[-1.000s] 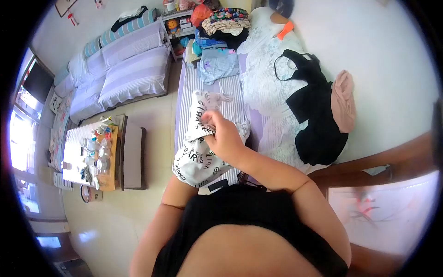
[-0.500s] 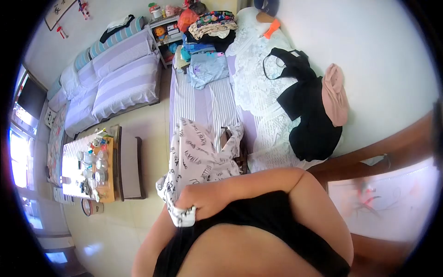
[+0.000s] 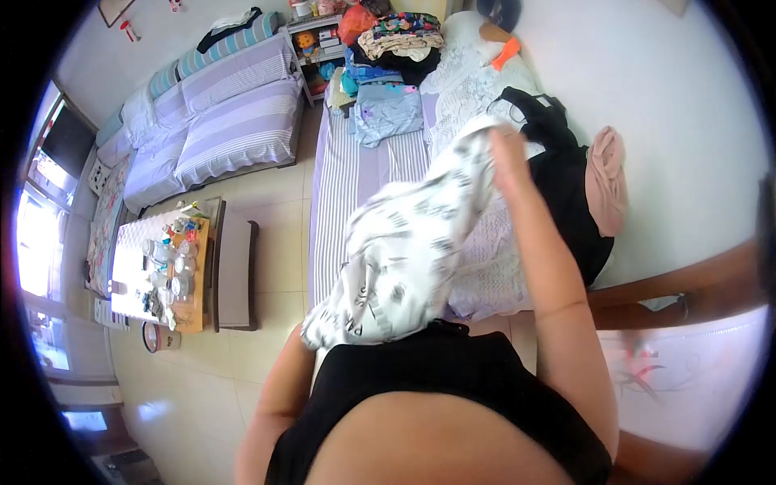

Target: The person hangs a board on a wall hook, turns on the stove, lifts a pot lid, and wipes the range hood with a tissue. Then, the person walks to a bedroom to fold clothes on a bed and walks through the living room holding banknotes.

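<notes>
A white garment with black lettering (image 3: 400,242) is stretched in front of my body, over the striped bed. My right hand (image 3: 508,158) grips its upper right end, with the fingers closed on the cloth. The garment's lower left end lies over my left hand, so those fingers are hidden and only the forearm shows. Just right of my right hand, black clothing (image 3: 570,198) lies on the white lace cover, with a pink-beige cloth (image 3: 605,182) beside it.
Folded light blue clothing (image 3: 388,113) and a clothes pile (image 3: 400,40) sit at the bed's far end. At left are a sofa (image 3: 238,121), a low table with jars (image 3: 202,311) and a bin (image 3: 166,335). A wooden rail (image 3: 687,279) is at right.
My right hand has moved from near my waist up and to the right, holding the garment's edge. The garment is now spread diagonally and raised over the bed.
</notes>
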Motion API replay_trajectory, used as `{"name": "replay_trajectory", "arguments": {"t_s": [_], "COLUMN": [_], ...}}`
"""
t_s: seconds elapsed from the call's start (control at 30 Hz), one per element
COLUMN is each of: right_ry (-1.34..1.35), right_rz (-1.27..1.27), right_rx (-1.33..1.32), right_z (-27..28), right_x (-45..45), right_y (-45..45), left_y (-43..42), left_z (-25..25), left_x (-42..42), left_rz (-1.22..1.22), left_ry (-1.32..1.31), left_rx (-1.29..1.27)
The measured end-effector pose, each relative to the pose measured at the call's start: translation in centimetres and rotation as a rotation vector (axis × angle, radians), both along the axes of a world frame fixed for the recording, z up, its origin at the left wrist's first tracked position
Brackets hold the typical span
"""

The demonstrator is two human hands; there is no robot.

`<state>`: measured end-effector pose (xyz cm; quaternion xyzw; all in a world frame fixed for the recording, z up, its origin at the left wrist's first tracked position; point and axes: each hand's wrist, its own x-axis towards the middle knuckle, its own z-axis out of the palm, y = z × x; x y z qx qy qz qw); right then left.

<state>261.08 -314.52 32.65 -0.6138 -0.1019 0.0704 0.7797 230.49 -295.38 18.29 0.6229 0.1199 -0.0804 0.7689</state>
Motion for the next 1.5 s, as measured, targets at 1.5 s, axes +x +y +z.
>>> {"name": "replay_trajectory", "arguments": {"t_s": [1.5], "right_ry": [-1.476], "right_rz": [0.546], "right_rx": [-0.713], "right_z": [14.2], "right_x": [-6.3], "right_y": [9.2], "left_y": [10.7], "left_z": [25.0], "left_x": [-2.5], "left_rz": [-0.419], "left_ry": [-0.392], "left_rx": [1.282]}}
